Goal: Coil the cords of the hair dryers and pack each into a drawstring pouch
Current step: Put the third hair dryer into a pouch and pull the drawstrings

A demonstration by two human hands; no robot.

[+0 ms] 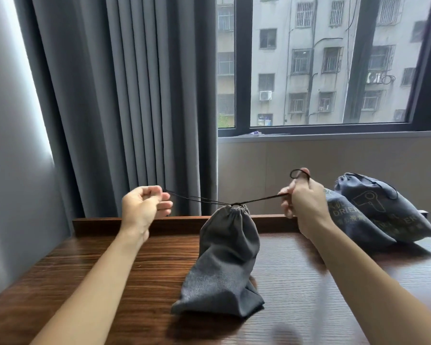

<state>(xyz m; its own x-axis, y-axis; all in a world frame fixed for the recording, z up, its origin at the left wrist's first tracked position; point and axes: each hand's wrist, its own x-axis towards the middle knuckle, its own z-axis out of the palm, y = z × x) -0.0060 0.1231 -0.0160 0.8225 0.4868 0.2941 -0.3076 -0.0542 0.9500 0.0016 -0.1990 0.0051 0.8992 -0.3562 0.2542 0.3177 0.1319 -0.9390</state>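
Pouch (225, 255): stood upright mid-table (115, 267), mouth cinched tight, bulging, so judged already filled; dryer not visible.
Cord (259, 199): drawn taut to both sides from the mouth, to close it.
Left grip (144, 207): pinched on cord's left end, held level with the mouth for a straight pull.
Right grip (306, 202): clenched on right end, loop (296, 173) hooked over a finger against slipping.
Packed pouches (383, 212): two, laid aside at right, overlapping, clear of the work.

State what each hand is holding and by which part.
Both hold the drawstring cord of the grey pouch: left hand pinches its left end, right hand grips its right end, a loop round one finger.
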